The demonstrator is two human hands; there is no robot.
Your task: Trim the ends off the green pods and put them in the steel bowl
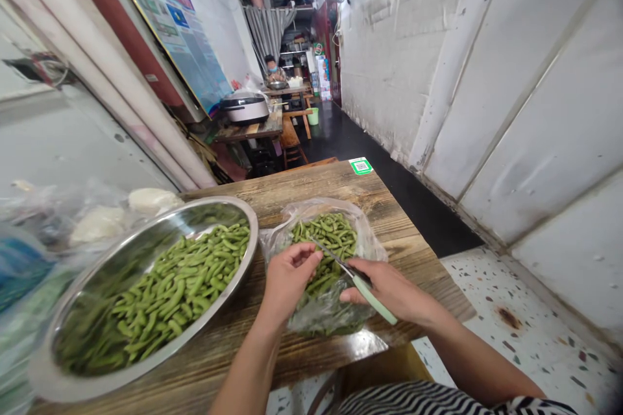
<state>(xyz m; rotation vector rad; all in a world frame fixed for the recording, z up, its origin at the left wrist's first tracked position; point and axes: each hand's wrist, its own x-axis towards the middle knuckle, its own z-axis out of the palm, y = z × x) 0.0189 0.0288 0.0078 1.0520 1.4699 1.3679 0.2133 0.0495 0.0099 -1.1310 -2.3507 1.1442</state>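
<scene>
My right hand (374,282) is closed around a pair of scissors (367,298) with pale green handles. Its blades point up and left, with the tips beside the fingers of my left hand (289,275). Those left fingers are pinched together; what lies between them is too small or hidden to make out. Under both hands sits an open clear plastic bag (372,243) filled with green soybean pods (333,230). To the left stands a large oval steel basin (250,227), with many more pods (182,285) inside.
Plastic bags with pale contents (100,224) crowd the far left. The wooden table (409,246) carries a green QR-code card (361,166) at its far edge. Farther back are another table with a lidded cooker (244,107), a wooden chair (291,136) and a seated person (275,71).
</scene>
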